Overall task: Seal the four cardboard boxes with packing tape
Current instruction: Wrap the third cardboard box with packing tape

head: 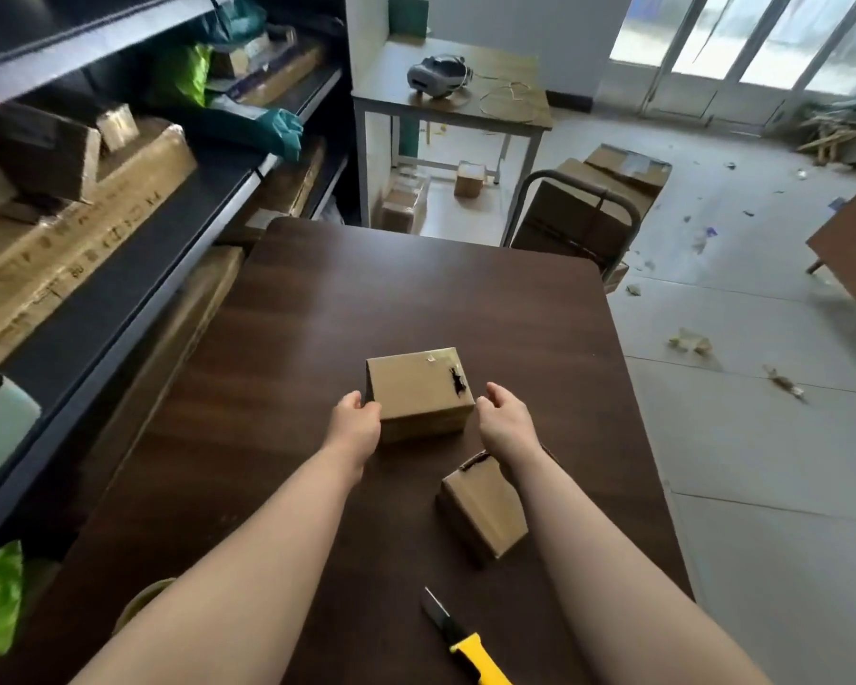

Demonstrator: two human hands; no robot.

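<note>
A small closed cardboard box [418, 388] stands in the middle of the dark wooden table [317, 313], with shiny tape and a black tear on its top right. My left hand [357, 420] is cupped against the box's left front corner and grips it. My right hand [505, 420] hovers just off the box's right side, with its fingers curved and apart and nothing in them. A second, smaller cardboard box [483, 509] lies tilted nearer to me, partly under my right forearm. No roll of tape is clearly visible.
A yellow-handled utility knife [460, 640] lies at the near edge with its blade out. A tan round thing [137, 603] peeks from under my left arm. Shelves [119, 289] of cartons run along the left. A cart [584, 215] with boxes stands past the table's far right corner.
</note>
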